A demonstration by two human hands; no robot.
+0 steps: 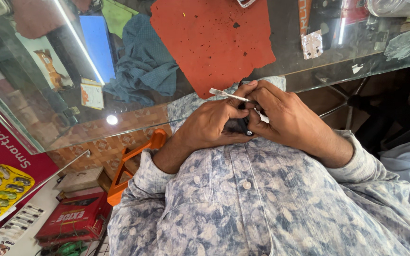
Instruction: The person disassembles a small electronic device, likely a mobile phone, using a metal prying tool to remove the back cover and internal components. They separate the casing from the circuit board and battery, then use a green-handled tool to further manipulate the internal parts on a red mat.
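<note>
Clearly cramped work, centre of frame: left hand [209, 124] cupped tight around small dark object [239, 127], right hand [285, 118] closed on it too, pinching thin metal tool [228, 95]. Held over lap, below glass counter edge [309, 78]. Risks, judged: tool slipping into thumb; object dropping to floor if grip loosens; orange mat [214, 40] unused.

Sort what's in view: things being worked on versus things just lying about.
In hand:
left hand
right hand
small dark object
thin white-handled tool

Lying about:
red-orange rubber mat
crumpled teal cloth
orange plastic frame
red box
</note>
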